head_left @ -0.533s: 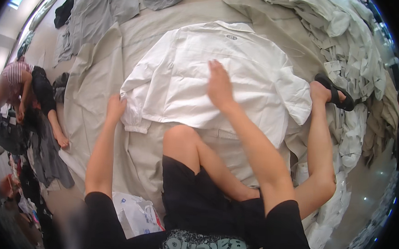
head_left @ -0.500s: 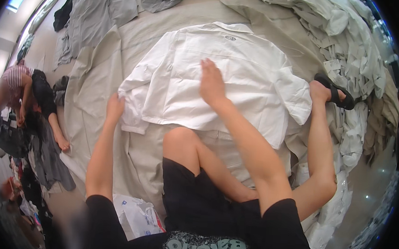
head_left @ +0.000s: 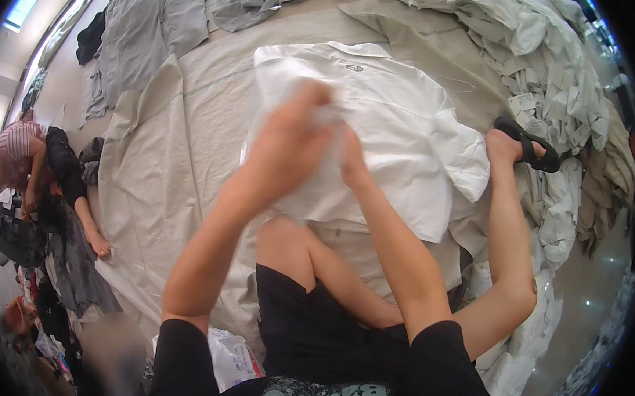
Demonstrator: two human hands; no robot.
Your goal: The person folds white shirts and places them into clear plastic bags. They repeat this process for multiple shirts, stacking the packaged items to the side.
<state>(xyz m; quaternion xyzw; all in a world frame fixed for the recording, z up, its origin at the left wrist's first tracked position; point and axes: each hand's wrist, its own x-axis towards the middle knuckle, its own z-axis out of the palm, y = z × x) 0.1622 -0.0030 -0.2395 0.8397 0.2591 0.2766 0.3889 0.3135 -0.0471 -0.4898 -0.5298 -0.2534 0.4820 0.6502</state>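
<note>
A white collared shirt (head_left: 402,145) lies spread on beige cloth in front of me, its collar pointing away and a small dark emblem below it. My left hand (head_left: 288,141) is raised over the shirt's left half, blurred by motion, its fingers curled around the left sleeve drawn inward. Close by on the right, my right hand (head_left: 352,158) rests on the middle of the shirt. Its fingers look extended, though my left hand partly covers them. The shirt's right sleeve (head_left: 462,153) stays spread out beside my foot.
Beige cloth (head_left: 150,164) covers the floor around the shirt. Grey garments (head_left: 150,17) lie at the far left, and a heap of pale garments (head_left: 541,59) rises at the right. My sandalled foot (head_left: 524,144) borders the shirt. Another person (head_left: 23,148) sits at the left edge.
My left hand has swung from the left cuff up and rightward across the shirt, bringing the left sleeve inward. My right hand has shifted slightly toward me and to the right.
</note>
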